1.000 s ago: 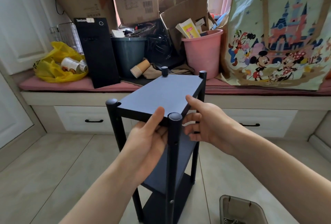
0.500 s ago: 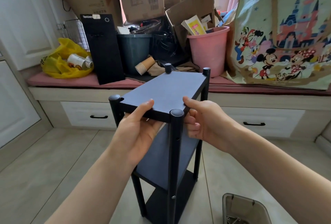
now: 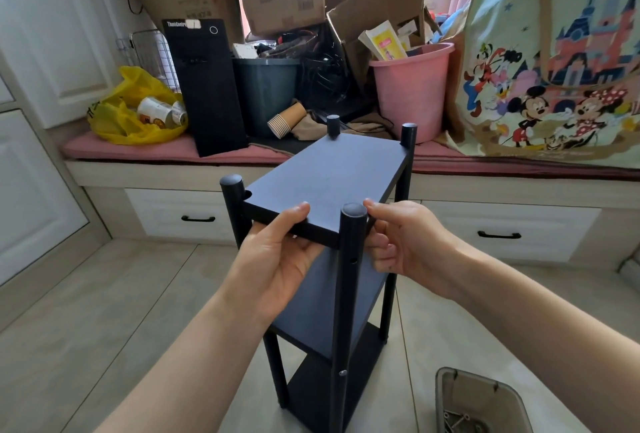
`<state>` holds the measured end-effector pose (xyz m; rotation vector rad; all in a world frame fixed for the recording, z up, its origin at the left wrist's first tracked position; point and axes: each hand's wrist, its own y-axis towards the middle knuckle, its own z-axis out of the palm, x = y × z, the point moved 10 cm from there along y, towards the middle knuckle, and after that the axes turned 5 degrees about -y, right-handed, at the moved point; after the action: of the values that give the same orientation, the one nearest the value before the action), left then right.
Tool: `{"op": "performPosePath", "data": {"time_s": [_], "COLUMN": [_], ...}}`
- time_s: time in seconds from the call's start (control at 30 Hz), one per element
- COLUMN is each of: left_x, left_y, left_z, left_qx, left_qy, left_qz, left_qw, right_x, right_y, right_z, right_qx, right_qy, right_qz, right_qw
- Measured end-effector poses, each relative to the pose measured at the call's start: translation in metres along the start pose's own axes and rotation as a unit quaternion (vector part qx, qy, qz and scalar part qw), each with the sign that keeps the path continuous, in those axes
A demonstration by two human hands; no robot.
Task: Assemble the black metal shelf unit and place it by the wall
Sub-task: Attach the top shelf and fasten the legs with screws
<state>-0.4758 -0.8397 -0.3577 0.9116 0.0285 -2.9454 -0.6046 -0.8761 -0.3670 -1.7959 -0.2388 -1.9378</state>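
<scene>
Your left hand (image 3: 277, 259) and right hand (image 3: 401, 242) pinch the near edge of the black 3-tier metal shelf unit (image 3: 329, 183), upright on bare beige floor tiles (image 3: 104, 311), thumbs on top, fingers curled beneath.

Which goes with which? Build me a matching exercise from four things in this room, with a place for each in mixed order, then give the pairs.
Things:
1 pink bucket
2 yellow bag
3 paper cups
4 screw tray

Places:
A on the floor, lower right
B lying sideways in front of the dark bin
C left end of the pink cushion
D next to the cartoon bag

Pairs: 1-D, 2-C, 3-B, 4-A
</scene>
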Motion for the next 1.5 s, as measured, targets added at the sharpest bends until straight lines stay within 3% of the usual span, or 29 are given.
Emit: {"op": "performPosePath", "data": {"time_s": [0.4,0.8,1.07,1.5], "left_x": [0.010,0.037,0.044,0.054], "left_y": [-0.001,-0.009,-0.005,-0.003], "left_z": [-0.013,-0.013,-0.008,0.003], "left_qx": [0.003,0.074,0.124,0.139], "left_qy": [0.013,0.190,0.176,0.179], "left_qz": [-0.016,-0.056,-0.058,-0.052], "left_qw": [1.000,0.977,0.975,0.973], "right_x": [-0.011,-0.009,-0.005,0.002], "right_y": [0.001,-0.001,-0.002,-0.006], "right_z": [0.000,-0.009,-0.014,-0.028], "right_qx": [0.002,0.007,0.001,-0.006], "right_qy": [0.005,-0.039,-0.076,-0.086], "right_qz": [0.006,-0.004,-0.015,-0.018], "right_qw": [1.000,0.999,0.997,0.996]}}
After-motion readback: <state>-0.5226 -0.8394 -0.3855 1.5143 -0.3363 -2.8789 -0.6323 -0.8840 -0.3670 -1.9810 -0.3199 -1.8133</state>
